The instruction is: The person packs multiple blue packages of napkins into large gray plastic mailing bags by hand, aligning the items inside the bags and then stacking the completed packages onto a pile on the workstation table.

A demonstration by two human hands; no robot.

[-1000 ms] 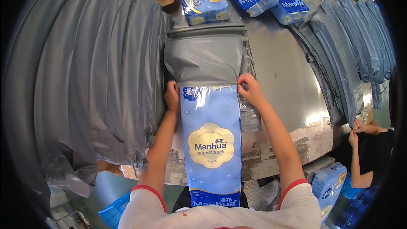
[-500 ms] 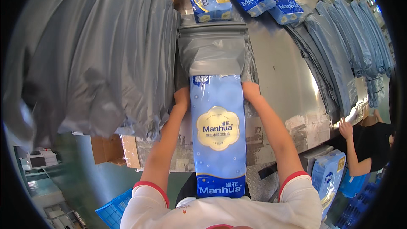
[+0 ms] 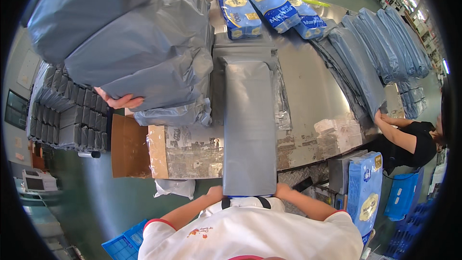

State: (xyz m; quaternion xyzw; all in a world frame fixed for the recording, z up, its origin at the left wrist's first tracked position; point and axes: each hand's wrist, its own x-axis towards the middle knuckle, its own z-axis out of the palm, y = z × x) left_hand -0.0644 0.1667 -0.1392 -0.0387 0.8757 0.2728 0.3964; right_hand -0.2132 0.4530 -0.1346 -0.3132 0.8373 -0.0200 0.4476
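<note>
A long grey plastic bag (image 3: 249,130) lies toward me over the near edge of the table, pulled around a pack of toilet paper. Only a thin blue strip of the pack shows at the bag's near end, against my waist. My left hand (image 3: 215,193) is closed at the bag's near left corner. At the opposite corner my right hand (image 3: 283,191) grips the bag in the same way. The fingertips of both hands are partly hidden by the bag's edge. Flat grey bags (image 3: 244,48) lie beneath its far end.
Another person's hand (image 3: 119,100) supports a large stack of filled grey bags (image 3: 139,58) at left. Blue toilet paper packs (image 3: 269,7) lie at the back. At right, a co-worker (image 3: 402,137) in black handles grey bags (image 3: 358,62). A cardboard box (image 3: 130,144) stands at left.
The grey bag has come toward me over the blue pack, now covering nearly all of it. Both my hands moved back to my waist. The stack at left has shifted, exposing a supporting hand.
</note>
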